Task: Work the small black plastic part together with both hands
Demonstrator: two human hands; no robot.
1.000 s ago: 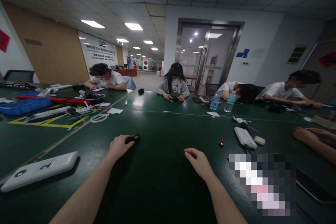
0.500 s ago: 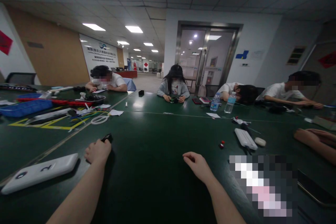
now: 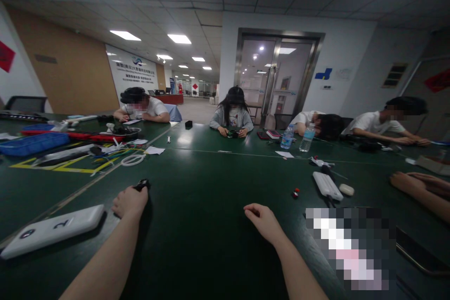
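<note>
On the left, my left hand (image 3: 130, 201) rests on the dark green table (image 3: 204, 225), its fingers closed around a small black object (image 3: 143, 184). Only the object's far end shows past the fingers, so its kind is unclear. Beside that hand lies a white power-bank-like case (image 3: 54, 232) marked with a 2. My right hand (image 3: 262, 220) lies on the table to the right, fingers together and loosely curled, with no object visible in it. A small red and dark item (image 3: 296, 193) sits beyond it to the right.
Farther right are a white power bank (image 3: 326, 185), a small white case (image 3: 346, 190) and a phone (image 3: 422, 253). Water bottles (image 3: 307, 139) stand at the far side. A blue tray (image 3: 35, 144) and cables (image 3: 132, 160) lie left. Several people sit around; one person's arms (image 3: 418, 190) reach in at right.
Both hands keep their positions and finger shapes. The whole view has shifted very slightly.
</note>
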